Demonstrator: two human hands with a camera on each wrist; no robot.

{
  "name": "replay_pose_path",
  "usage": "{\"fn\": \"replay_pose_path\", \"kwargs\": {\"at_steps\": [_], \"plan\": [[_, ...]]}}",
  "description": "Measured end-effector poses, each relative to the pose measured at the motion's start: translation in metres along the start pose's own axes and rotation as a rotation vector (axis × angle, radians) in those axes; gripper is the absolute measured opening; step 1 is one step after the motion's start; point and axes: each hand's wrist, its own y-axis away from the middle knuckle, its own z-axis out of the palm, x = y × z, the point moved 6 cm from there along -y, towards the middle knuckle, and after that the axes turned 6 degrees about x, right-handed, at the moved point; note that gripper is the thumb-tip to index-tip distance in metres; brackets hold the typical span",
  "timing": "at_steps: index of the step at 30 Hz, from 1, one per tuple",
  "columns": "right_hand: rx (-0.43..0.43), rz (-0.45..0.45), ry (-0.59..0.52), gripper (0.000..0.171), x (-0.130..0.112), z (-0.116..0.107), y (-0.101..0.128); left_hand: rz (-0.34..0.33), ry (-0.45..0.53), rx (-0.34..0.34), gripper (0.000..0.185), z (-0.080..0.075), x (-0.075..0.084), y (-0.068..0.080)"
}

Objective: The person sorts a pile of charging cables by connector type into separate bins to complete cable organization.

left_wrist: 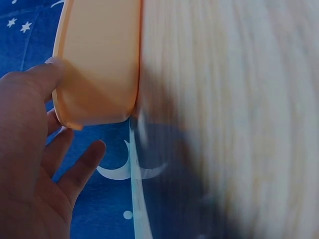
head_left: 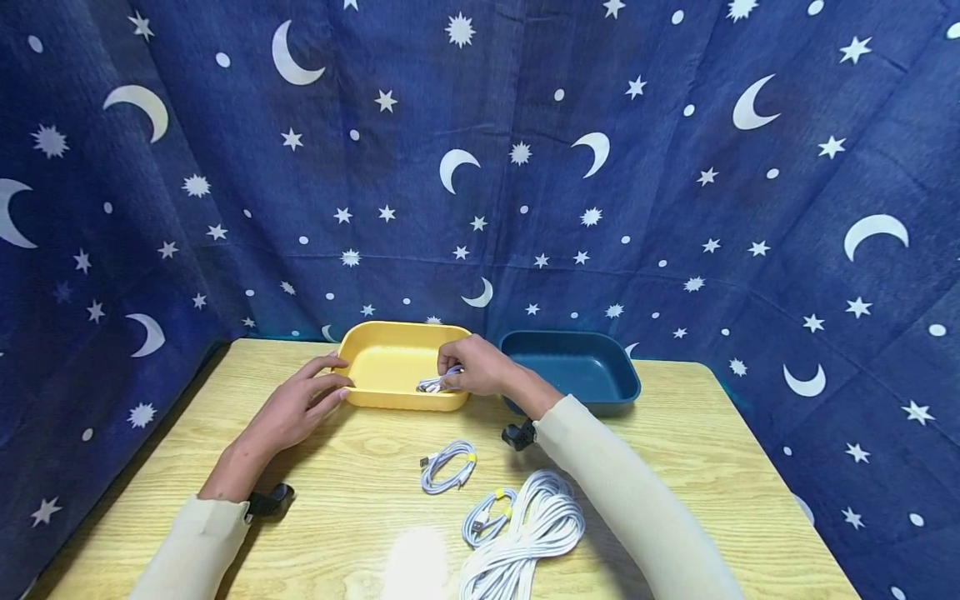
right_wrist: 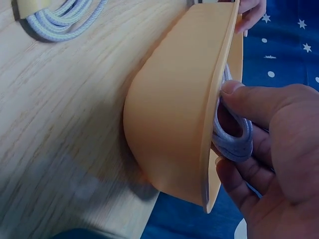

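My right hand [head_left: 483, 365] is at the right end of the yellow bin [head_left: 408, 400], pinching a coiled pale cable [right_wrist: 237, 142] between thumb and fingers. In the right wrist view the coil sits at the bin's rim, partly hidden by it. At the bin's left end my left hand [head_left: 300, 404] holds the rim, thumb outside and a fingertip over the edge. The left wrist view shows the other fingers [left_wrist: 82, 169] spread away from the bin. Nearer on the table lie a coiled cable with a yellow tie [head_left: 448, 467] and another tied coil [head_left: 487, 518].
A dark blue bin [head_left: 573, 371] stands right of the yellow one, partly behind my right forearm. A large bundle of white cable [head_left: 540, 525] lies at the front of the wooden table [head_left: 337, 517]. A blue curtain with moons and stars [head_left: 480, 167] hangs behind.
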Motion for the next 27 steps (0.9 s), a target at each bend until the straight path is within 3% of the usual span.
{"fn": "replay_pose_path", "kwargs": {"at_steps": [13,21,27], "plan": [[-0.067,-0.022,0.023,0.004,-0.002,0.008,0.003,-0.002,-0.004,-0.006,0.014,0.002,0.001,0.000],[-0.044,-0.041,0.021,0.008,-0.003,0.006,0.006,-0.022,0.001,-0.015,0.016,0.002,0.000,0.001],[-0.013,-0.083,0.025,0.010,-0.009,0.000,0.010,0.012,-0.002,-0.005,0.014,0.001,0.001,0.000]]}}
